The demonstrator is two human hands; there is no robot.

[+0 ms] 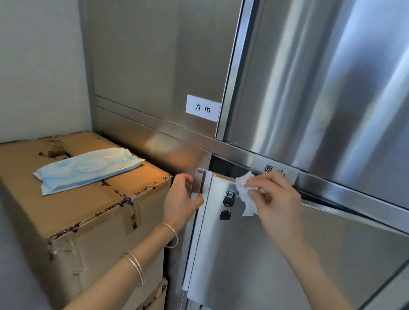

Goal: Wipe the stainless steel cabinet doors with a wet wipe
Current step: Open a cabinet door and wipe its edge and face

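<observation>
A lower stainless steel cabinet door (276, 263) stands ajar, swung out toward me. My left hand (181, 198) grips its vertical edge handle (198, 184) at the upper left corner. My right hand (273, 200) pinches a crumpled white wet wipe (245, 194) and holds it against the door's upper face, just right of the lock (230, 195), from which a black key tag hangs. The upper doors (156, 59) are closed and carry white labels.
A blue pack of wet wipes (88, 169) lies on a taped cardboard box (83, 220) stacked left of the cabinet, against a white wall. Another box sits under it. A tall steel door (342, 79) fills the upper right.
</observation>
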